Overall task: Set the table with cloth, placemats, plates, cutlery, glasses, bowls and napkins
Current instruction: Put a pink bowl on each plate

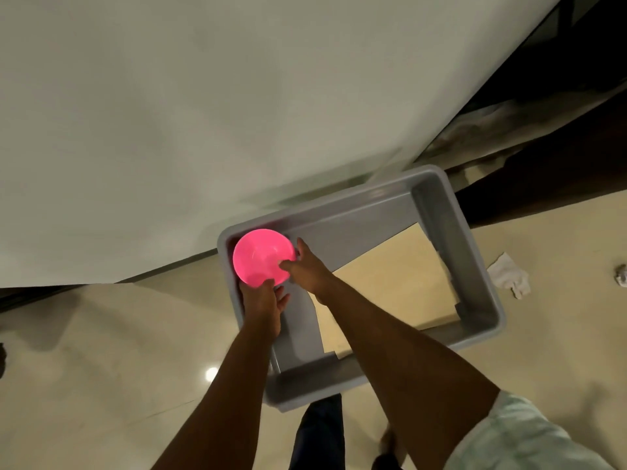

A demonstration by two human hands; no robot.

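Beside the cloth-covered counter [169, 113], over the near-left corner of a grey tub [468, 266] on the floor, both hands are gripping a pink bowl [263, 257]: the left hand [261, 303] pinching its near rim, the right hand [305, 266] pinching its right rim.

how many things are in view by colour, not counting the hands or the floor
pink: 1, the bowl, held by the left hand and right hand
grey: 1, the tub
white: 2, the tablecloth and a crumpled cloth on the floor
total: 4
A small object at the right edge is too cut off to count.
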